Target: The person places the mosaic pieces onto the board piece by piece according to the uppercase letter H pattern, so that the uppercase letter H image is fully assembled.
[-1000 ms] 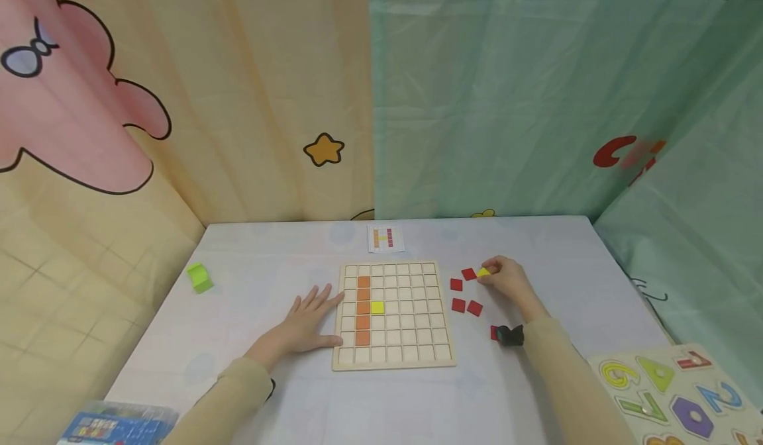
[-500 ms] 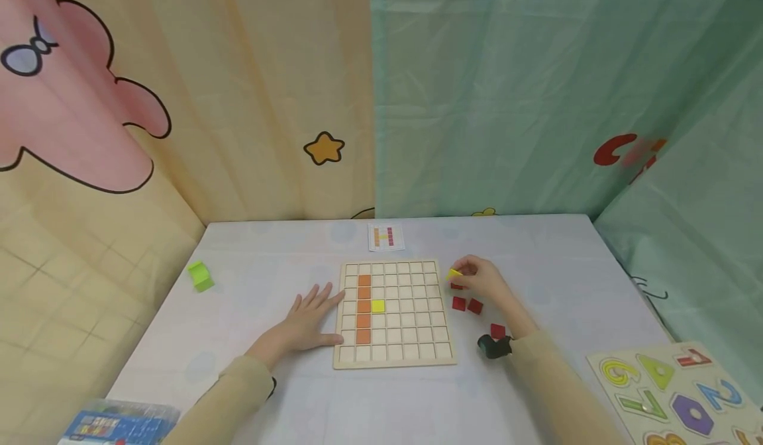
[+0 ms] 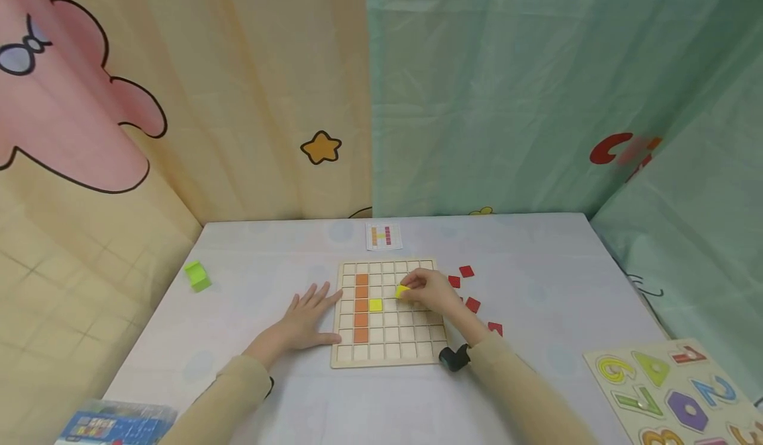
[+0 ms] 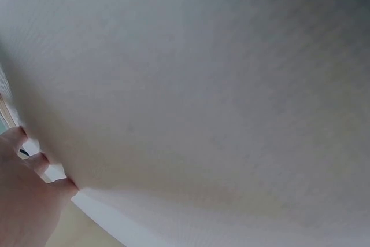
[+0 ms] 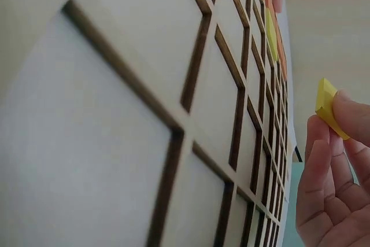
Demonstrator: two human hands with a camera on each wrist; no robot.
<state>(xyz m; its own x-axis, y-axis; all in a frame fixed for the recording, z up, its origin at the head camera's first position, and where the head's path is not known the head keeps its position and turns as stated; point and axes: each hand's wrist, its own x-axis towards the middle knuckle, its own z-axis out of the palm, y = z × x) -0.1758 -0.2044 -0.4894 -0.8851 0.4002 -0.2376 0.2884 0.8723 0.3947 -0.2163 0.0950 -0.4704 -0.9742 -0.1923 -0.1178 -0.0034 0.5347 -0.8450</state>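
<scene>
A wooden grid board lies on the table, with a column of orange square tiles in its left part. One yellow tile sits in a cell right beside that column. My right hand is over the board and pinches another yellow square tile between thumb and fingertips, above the grid. My left hand lies with spread fingers at the board's left edge, thumb and fingertip touching it. In the left wrist view only part of the left hand shows, at the lower left.
Several red tiles lie right of the board, one partly hidden by the right arm. A pattern card is behind the board. Green blocks stand far left, a blue package front left, a number puzzle board front right.
My right hand has moved left from beside the red tiles to over the board, carrying the yellow tile. My left hand stays at the board's edge.
</scene>
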